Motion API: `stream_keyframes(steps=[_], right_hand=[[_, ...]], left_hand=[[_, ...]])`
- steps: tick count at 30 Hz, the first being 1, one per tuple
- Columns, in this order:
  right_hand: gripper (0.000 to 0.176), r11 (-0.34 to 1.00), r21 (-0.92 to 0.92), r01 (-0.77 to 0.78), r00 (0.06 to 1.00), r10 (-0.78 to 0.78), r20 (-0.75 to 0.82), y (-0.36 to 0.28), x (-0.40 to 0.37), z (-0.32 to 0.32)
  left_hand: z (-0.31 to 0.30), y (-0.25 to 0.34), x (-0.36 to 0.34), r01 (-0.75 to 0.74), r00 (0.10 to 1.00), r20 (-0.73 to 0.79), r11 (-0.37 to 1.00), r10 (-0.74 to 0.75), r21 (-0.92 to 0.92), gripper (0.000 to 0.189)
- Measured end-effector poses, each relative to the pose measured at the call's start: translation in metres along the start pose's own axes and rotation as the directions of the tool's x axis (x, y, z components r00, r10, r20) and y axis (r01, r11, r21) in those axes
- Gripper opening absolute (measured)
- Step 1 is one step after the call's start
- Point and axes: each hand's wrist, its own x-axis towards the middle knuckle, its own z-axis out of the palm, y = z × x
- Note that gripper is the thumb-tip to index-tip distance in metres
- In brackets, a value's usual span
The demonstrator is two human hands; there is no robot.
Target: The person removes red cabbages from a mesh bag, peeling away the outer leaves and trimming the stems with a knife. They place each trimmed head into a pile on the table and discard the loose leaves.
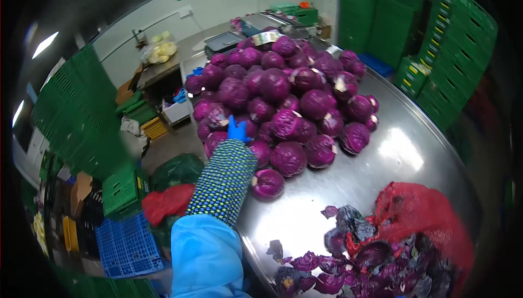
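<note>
My left hand (237,129), in a blue glove, reaches into the left side of a large heap of red cabbages (275,84). Its visible fingers are spread and rest against the cabbages around it; part of the hand is hidden by the forearm. A green-and-black patterned sleeve guard covers the forearm, above a light blue sleeve. One red cabbage (267,184) lies at the heap's near edge, right of the forearm. My right hand is out of sight. The heap lies on a steel table (348,189).
Loose cabbage leaves (327,281) and a red net bag (422,211) cover the near right of the table. Green crates (463,47) stand stacked at the back right, more green crates (81,107) at the left. A blue crate (129,248) sits low at the left.
</note>
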Motion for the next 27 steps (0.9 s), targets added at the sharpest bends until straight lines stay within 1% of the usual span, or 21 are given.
stream_keyframes(steps=[1,2,3,4,5,6,7,8,9,11,12,13,14,16,18,20,21,22,24,25,27], right_hand=[[0.033,0.935,-0.258,0.243,0.970,-0.243,0.032,-0.002,-0.002,-0.036],[0.039,0.750,-0.498,0.436,0.880,-0.471,0.061,-0.013,-0.011,-0.048],[0.042,0.824,-0.391,0.409,0.887,-0.459,-0.041,-0.032,-0.015,-0.052],[0.044,0.927,-0.137,0.351,0.915,-0.370,-0.161,-0.045,-0.009,-0.054],[0.046,0.942,0.064,0.329,0.913,-0.300,-0.277,-0.059,-0.013,-0.057],[0.049,0.923,0.147,0.356,0.886,-0.284,-0.366,-0.075,-0.016,-0.066],[0.052,0.895,0.202,0.398,0.841,-0.269,-0.469,-0.090,-0.017,-0.068],[0.047,0.884,0.248,0.397,0.891,-0.306,-0.335,-0.093,-0.014,-0.120],[0.035,0.836,0.240,0.494,0.808,-0.339,-0.482,-0.100,-0.011,-0.131],[0.030,0.866,0.292,0.406,0.872,-0.272,-0.407,-0.112,0.005,-0.163],[0.029,0.928,0.099,0.360,0.897,-0.315,-0.309,-0.109,0.018,-0.181],[0.028,0.959,-0.063,0.276,0.901,-0.281,-0.330,-0.114,0.027,-0.180],[0.028,0.971,-0.138,0.196,0.901,-0.234,-0.367,-0.115,0.040,-0.185],[0.028,0.977,-0.158,0.141,0.922,-0.188,-0.339,-0.113,0.071,-0.196],[0.029,0.969,-0.176,0.175,0.935,-0.220,-0.280,-0.108,0.106,-0.209],[0.029,0.923,-0.373,0.095,0.936,-0.210,-0.282,-0.122,0.127,-0.200],[0.033,0.913,-0.404,0.056,0.944,-0.180,-0.275,-0.124,0.143,-0.196],[0.038,0.900,-0.435,0.022,0.950,-0.154,-0.271,-0.128,0.160,-0.189],[0.051,0.879,-0.475,0.045,0.969,-0.155,-0.194,-0.135,0.196,-0.173],[0.063,0.824,-0.550,0.136,0.936,-0.289,-0.203,-0.105,0.241,-0.192],[0.069,0.849,-0.515,0.121,0.932,-0.275,-0.234,-0.085,0.273,-0.191]], left_hand=[[-0.014,-0.010,0.024,0.020,0.996,0.084,0.995,-0.029,0.097,0.063],[-0.019,-0.018,0.046,-0.196,0.978,0.087,0.711,0.187,0.676,0.050],[-0.022,-0.006,0.038,-0.207,0.917,0.217,-0.067,0.336,0.976,0.037],[-0.016,0.004,0.023,-0.217,0.866,0.306,-0.254,0.395,0.943,0.027],[-0.001,0.004,0.004,-0.326,0.792,0.402,-0.238,0.460,0.915,0.022],[0.028,0.001,-0.029,-0.590,0.795,0.396,0.432,0.461,0.682,0.023],[0.058,-0.002,-0.065,-0.520,0.798,0.389,0.852,0.461,0.058,0.026],[0.091,0.022,-0.137,-0.426,0.773,0.589,0.881,0.234,0.209,0.027],[0.127,0.018,-0.196,-0.459,0.614,0.768,0.875,0.184,0.157,0.026],[0.175,0.010,-0.307,-0.492,0.341,0.940,0.853,0.006,0.173,0.025],[0.194,-0.002,-0.364,-0.389,0.146,0.989,0.917,-0.035,0.090,0.025],[0.215,0.000,-0.417,-0.476,-0.127,0.989,0.880,-0.073,0.004,0.026],[0.235,-0.005,-0.467,-0.578,-0.292,0.946,0.814,-0.143,-0.055,0.026],[0.269,-0.053,-0.531,-0.660,-0.483,0.841,0.733,-0.245,-0.166,0.030],[0.309,-0.103,-0.581,-0.714,-0.458,0.866,0.662,-0.199,-0.226,0.035],[0.351,-0.139,-0.619,-0.571,-0.212,0.940,0.815,-0.266,0.102,0.034],[0.375,-0.156,-0.635,-0.325,-0.104,0.851,0.826,-0.515,0.460,0.035],[0.396,-0.169,-0.646,-0.026,-0.078,0.677,0.681,-0.732,0.732,0.035],[0.407,-0.174,-0.662,0.367,-0.274,0.587,0.481,-0.762,0.796,0.058],[0.415,-0.182,-0.668,0.429,-0.357,0.562,0.404,-0.746,0.808,0.065],[0.423,-0.195,-0.671,0.527,-0.496,0.566,0.290,-0.658,0.799,0.075]])
